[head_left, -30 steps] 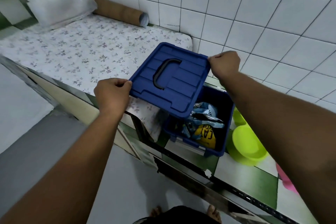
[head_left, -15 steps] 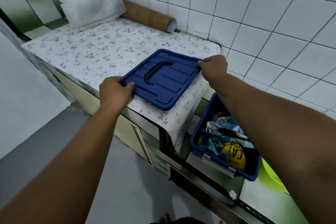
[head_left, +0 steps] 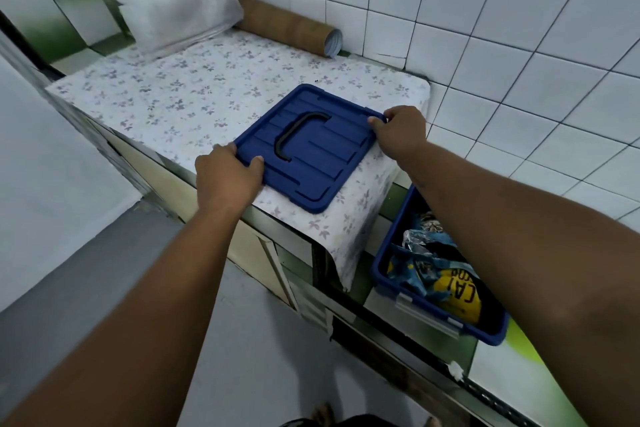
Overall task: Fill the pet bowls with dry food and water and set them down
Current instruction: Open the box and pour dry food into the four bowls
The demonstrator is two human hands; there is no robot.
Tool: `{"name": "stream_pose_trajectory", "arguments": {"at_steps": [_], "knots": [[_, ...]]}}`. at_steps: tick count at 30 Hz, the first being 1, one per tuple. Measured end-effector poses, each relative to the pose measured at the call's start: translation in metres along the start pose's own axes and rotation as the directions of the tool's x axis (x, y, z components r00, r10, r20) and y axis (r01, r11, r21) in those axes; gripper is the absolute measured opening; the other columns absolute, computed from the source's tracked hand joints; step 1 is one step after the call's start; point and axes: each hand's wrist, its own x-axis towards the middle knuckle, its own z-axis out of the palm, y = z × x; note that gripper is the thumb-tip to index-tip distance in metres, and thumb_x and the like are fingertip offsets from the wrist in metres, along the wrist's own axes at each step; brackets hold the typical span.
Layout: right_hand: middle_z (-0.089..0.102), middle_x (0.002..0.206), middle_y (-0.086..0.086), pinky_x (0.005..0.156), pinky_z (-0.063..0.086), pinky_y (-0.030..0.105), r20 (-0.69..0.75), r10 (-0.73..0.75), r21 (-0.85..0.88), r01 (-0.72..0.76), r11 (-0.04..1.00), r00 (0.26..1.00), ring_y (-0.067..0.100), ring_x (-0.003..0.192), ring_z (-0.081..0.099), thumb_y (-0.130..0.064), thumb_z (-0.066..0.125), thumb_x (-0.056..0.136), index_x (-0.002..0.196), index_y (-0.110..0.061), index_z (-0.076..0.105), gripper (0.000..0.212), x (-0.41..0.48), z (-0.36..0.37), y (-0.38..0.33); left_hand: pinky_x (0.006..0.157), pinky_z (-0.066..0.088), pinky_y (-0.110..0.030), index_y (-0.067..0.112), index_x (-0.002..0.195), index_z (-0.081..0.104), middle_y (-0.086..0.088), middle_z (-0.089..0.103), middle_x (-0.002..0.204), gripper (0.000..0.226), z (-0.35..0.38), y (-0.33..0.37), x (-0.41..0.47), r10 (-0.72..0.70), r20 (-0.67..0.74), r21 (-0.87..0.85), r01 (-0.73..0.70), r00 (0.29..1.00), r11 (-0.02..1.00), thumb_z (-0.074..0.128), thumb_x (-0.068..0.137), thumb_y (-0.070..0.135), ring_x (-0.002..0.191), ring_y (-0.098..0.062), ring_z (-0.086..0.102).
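The left hand curls its fingers over the near-left edge of the blue lid, thumb lying on top and the rest wrapped round the rim. The right hand pinches the far-right corner the same way, thumb on the upper face. Both hands are closed on the lid, which lies flat between them on the flowered cloth near the counter's right end, its black handle facing up. To the right and lower down, under the right forearm, stands the open blue bin holding a crumpled blue and yellow food bag. A strip of green at the bin's far right is too blurred to identify. A cardboard tube lies along the tiled wall behind.
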Motion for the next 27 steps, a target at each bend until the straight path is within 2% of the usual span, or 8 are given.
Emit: {"name": "stream_pose_trajectory", "arguments": {"at_steps": [2,4,10,13,17,21,25,27], "knots": [[0.065,0.119,0.012,0.092,0.049,0.029,-0.001,-0.006,0.026,0.006,1.0,1.0,0.023,0.111,0.06,-0.038,0.066,0.094,0.123,-0.002,0.064,0.046,-0.004,-0.006,0.001,0.102,0.048,-0.045,0.001,0.135,0.059,-0.019,0.06,0.134,0.055,-0.002,0.007,-0.004,0.025,-0.023,0.036,-0.024,0.999,0.999,0.06,0.096,0.041,0.132,-0.038,0.05],[0.059,0.131,0.01,0.084,0.044,0.024,-0.004,-0.005,0.039,0.005,0.999,1.0,0.022,0.118,0.057,-0.041,0.065,0.094,0.13,-0.005,0.06,0.051,-0.008,-0.016,0.006,0.111,0.044,-0.045,0.001,0.145,0.052,-0.019,0.05,0.15,0.061,0.0,0.018,-0.011,0.093,-0.052,0.018,-0.092,0.994,0.996,0.059,0.098,0.04,0.14,-0.036,0.044],[0.068,0.113,0.007,0.088,0.051,0.031,-0.002,0.032,0.055,-0.032,0.998,0.999,0.021,0.108,0.062,-0.043,0.067,0.091,0.111,-0.009,0.069,0.039,-0.028,-0.051,0.04,0.118,0.034,-0.035,0.007,0.15,0.05,-0.01,0.049,0.155,0.059,0.033,0.07,-0.056,0.336,0.008,-0.128,-0.332,0.942,0.935,0.06,0.101,0.038,0.145,-0.023,0.043],[0.069,0.097,0.003,0.075,0.047,0.026,0.016,0.047,0.057,-0.048,0.997,0.999,0.018,0.092,0.064,-0.038,0.071,0.09,0.1,-0.009,0.071,0.031,-0.05,-0.076,0.06,0.113,0.039,-0.036,0.011,0.146,0.055,-0.007,0.056,0.148,0.052,0.057,0.091,-0.081,0.431,0.079,-0.164,-0.414,0.899,0.895,0.062,0.1,0.036,0.139,-0.023,0.049],[0.071,0.089,0.002,0.076,0.045,0.025,0.034,0.068,-0.07,-0.065,0.995,0.997,0.018,0.09,0.065,-0.03,0.072,0.088,0.09,-0.009,0.074,0.021,-0.08,-0.11,0.093,0.108,0.047,-0.039,0.011,0.139,0.062,-0.008,0.064,0.137,0.046,0.089,0.105,-0.108,0.523,0.208,-0.186,-0.491,0.827,0.851,0.067,0.096,0.028,0.128,-0.022,0.057],[0.07,0.091,0.003,0.08,0.047,0.026,0.094,0.111,-0.22,-0.088,0.971,0.989,0.02,0.09,0.064,-0.032,0.074,0.086,0.096,-0.012,0.073,0.023,-0.113,-0.125,0.122,0.106,0.048,-0.036,0.014,0.138,0.062,-0.006,0.064,0.138,0.047,0.119,0.111,-0.127,0.529,0.377,-0.148,-0.514,0.761,0.845,0.071,0.094,0.027,0.125,-0.022,0.059],[0.066,0.095,0.002,0.07,0.045,0.027,0.295,0.126,-0.291,-0.036,0.956,0.947,0.019,0.085,0.06,-0.041,0.079,0.08,0.107,-0.014,0.067,0.04,-0.145,-0.12,0.14,0.104,0.05,-0.037,0.015,0.139,0.062,-0.006,0.064,0.138,0.047,0.14,0.108,-0.142,0.506,0.503,-0.093,-0.538,0.701,0.838,0.072,0.093,0.025,0.122,-0.023,0.061],[0.063,0.1,0.003,0.072,0.047,0.03,0.351,0.114,-0.343,0.015,0.939,0.929,0.02,0.087,0.059,-0.041,0.083,0.076,0.112,-0.015,0.061,0.049,-0.155,-0.117,0.146,0.099,0.052,-0.038,0.015,0.135,0.065,-0.007,0.067,0.132,0.045,0.146,0.106,-0.146,0.503,0.518,-0.047,-0.564,0.692,0.824,0.072,0.092,0.023,0.116,-0.024,0.064]]}}
